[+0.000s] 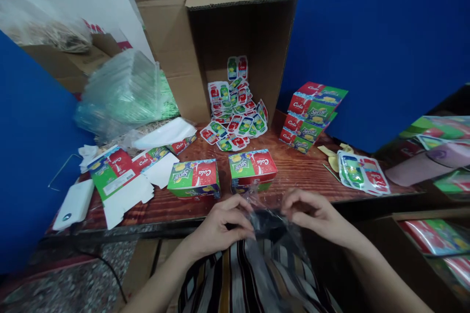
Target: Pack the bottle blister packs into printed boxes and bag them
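Head view: your left hand (228, 222) and right hand (315, 212) pinch plastic film (267, 219) in their fingers, seemingly spreading it, which calls for even tension

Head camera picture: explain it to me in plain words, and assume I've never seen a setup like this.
There is no machine here, just a person working with two bare hands. The single picture comes from a camera worn on the head, looking forward and down, so the forearms enter from the bottom.

The left hand and right hand hold clear plastic between them, over the lap at the table's near edge.

Just beyond are two Sprite-and-Cola boxes, one on the left and one on the right. Behind them, packets spill from an open carton. More boxes are stacked to the right; unfolded card and a white device lie to the left.
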{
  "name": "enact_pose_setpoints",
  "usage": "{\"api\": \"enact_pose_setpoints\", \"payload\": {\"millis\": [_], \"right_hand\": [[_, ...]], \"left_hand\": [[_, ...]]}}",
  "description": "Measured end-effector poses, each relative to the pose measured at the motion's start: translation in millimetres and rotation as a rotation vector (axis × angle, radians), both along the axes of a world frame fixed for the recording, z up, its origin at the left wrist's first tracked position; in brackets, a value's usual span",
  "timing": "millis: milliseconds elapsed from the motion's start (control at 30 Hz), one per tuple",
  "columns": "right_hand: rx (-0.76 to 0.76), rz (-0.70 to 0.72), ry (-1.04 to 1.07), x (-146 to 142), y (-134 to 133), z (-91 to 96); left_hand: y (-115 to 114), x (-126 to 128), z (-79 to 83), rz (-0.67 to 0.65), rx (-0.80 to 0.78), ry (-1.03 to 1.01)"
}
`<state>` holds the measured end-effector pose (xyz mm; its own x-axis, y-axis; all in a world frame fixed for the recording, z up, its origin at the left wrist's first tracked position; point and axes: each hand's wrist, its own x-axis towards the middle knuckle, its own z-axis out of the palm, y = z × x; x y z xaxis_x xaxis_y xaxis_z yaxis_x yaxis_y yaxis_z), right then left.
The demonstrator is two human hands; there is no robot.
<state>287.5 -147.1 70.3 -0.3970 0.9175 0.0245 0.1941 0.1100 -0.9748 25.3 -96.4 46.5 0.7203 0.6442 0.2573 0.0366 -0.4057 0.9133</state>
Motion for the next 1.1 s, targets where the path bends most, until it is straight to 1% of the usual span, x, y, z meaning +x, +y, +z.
{"api": "enact_pose_setpoints", "payload": {"millis": [33,67,133,200,267,367,433,500,567,633,700,767,833,867,900,933,967,1000,1067,1100], "right_hand": [[0.063,-0.061,-0.076,-2.3,2.8,-3.5],[0.109,-0.061,-0.146,-5.9,5.0,-7.6],[0.153,0.011,-0.221,-16.3,6.9,-17.3],[0.148,0.07,-0.24,-28.3,5.3,-28.4],[0.127,0.089,-0.26,-38.3,1.9,-39.4],[0.147,0.046,-0.27,-45.0,-1.6,-51.2],[0.178,-0.016,-0.233,-43.7,-1.7,-54.4],[0.187,-0.092,-0.192,-39.4,-0.6,-54.3],[0.17,-0.149,-0.187,-34.0,1.1,-51.6],[0.141,-0.148,-0.214,-29.7,3.0,-47.3],[0.109,-0.072,-0.237,-27.7,5.0,-41.9],[0.079,0.025,-0.229,-27.9,7.1,-36.4],[0.055,0.077,-0.186,-29.0,9.2,-31.8],[0.046,0.077,-0.161,-29.3,10.3,-30.2],[0.035,0.062,-0.134,-29.1,11.3,-29.2],[0.019,0.041,-0.108,-28.3,12.3,-28.9],[-0.002,0.018,-0.084,-26.7,13.3,-29.3],[-0.026,-0.002,-0.066,-24.4,14.1,-30.4],[-0.075,-0.008,-0.067,-18.2,15.0,-34.2],[-0.101,0.014,-0.082,-14.7,15.2,-36.5]], "left_hand": [[-1.0,-1.5,-0.8,-0.009,0.004,-0.014],[-1.7,-2.8,-1.4,-0.016,0.006,-0.032],[-2.5,-4.6,-1.6,-0.016,0.007,-0.066],[-3.1,-5.5,-1.0,0.0,0.008,-0.084],[-3.5,-6.1,-0.5,0.018,0.01,-0.078],[-4.0,-7.6,-1.4,0.036,0.025,-0.058],[-4.2,-10.0,-1.9,0.042,0.033,-0.046],[-4.1,-14.0,0.5,0.034,0.033,0.014],[-3.5,-19.2,7.3,-0.005,0.028,0.152],[-1.6,-24.2,17.5,-0.063,0.002,0.296],[2.2,-26.2,27.4,-0.11,-0.073,0.328],[7.3,-22.9,32.1,-0.145,-0.223,0.214],[12.6,-13.8,29.0,-0.191,-0.44,0.09],[14.6,-7.8,24.7,-0.209,-0.556,0.076],[16.1,-1.6,19.1,-0.215,-0.656,0.097],[16.9,4.3,13.0,-0.206,-0.724,0.147],[17.2,9.3,7.0,-0.186,-0.754,0.212],[17.0,13.0,1.8,-0.166,-0.752,0.278],[16.2,15.6,-4.6,-0.132,-0.684,0.38],[16.0,14.6,-5.8,-0.13,-0.649,0.414]]}}
